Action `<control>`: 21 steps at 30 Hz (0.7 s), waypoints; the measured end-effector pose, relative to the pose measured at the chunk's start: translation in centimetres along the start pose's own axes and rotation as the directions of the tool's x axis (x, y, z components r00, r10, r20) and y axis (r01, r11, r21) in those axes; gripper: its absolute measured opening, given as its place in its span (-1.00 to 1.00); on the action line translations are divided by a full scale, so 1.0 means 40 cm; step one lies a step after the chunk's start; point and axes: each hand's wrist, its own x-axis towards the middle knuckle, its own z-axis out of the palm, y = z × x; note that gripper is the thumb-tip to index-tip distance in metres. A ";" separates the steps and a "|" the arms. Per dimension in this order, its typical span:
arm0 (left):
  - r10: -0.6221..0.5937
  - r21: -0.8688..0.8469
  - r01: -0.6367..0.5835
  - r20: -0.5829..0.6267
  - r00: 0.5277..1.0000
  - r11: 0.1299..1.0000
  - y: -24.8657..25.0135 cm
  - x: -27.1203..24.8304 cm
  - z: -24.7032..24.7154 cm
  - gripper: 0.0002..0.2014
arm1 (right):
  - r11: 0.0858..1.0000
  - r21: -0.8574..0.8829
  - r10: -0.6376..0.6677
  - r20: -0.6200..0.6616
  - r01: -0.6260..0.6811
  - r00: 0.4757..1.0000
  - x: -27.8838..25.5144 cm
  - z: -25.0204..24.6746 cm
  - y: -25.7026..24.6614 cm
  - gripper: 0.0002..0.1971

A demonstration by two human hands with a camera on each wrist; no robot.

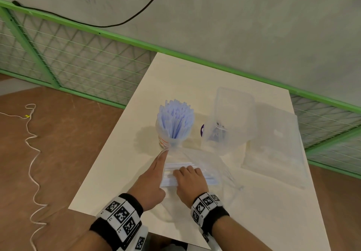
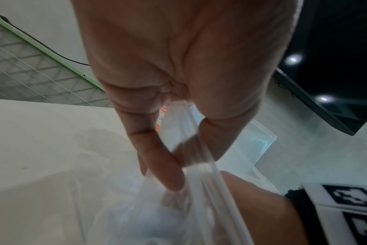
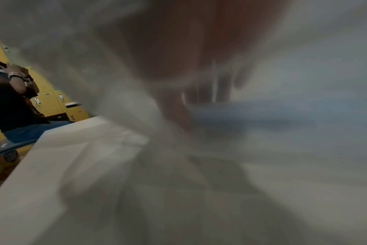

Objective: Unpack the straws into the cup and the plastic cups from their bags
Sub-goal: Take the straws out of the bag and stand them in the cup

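Thin clear plastic: the straw bag [image 1: 197,164] lies flat on the surface [image 1: 121,162], near edge, with a small bundle of white straws [image 1: 179,165] left inside. Judging by looks, the bag is limp and slippery, no stiffness of its own; the straws are light and springy, easy to kink if squeezed mid-length. Best hold is likely across the bundle near one end, through the mouth of the bag, while the other hand pins or pulls the film.

Cup [image 1: 163,140] stands just beyond the bag, already full of pale blue straws [image 1: 175,120] fanning out the top. Judged: most of the straw step is done and this is the last batch.

Left hand [image 1: 150,182] reaches forward along the bag's left edge, index finger stretched toward the knotted neck near the cup. Left wrist view shows its fingers [image 2: 168,165] pinching bag film together with some straws.

Right hand [image 1: 190,182] sits knuckles-up on the bundle, fingers curled over the straws through or inside the bag; cannot tell which. Right wrist view is too blurred to confirm.

Further out on the right: a clear tub [image 1: 234,117] with something small inside, and beside it a flat clear bag [image 1: 277,145], contents unclear. The plastic cups can't be picked out, so that step looks untouched.
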 end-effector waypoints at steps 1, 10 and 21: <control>-0.002 -0.002 0.002 0.000 1.000 1.000 0.001 0.001 0.000 0.11 | 1.000 -0.002 0.007 0.010 -0.007 1.000 0.003 -0.002 -0.001 -0.63; -0.048 0.002 0.048 0.005 0.999 0.999 0.013 0.000 -0.009 0.07 | 0.998 0.012 0.053 0.133 -0.055 0.990 0.016 -0.017 -0.008 -0.61; -0.059 0.000 0.059 0.012 0.998 0.998 0.014 0.005 -0.016 0.08 | 0.996 -0.068 -0.045 0.181 0.058 0.982 0.018 -0.039 -0.010 -0.75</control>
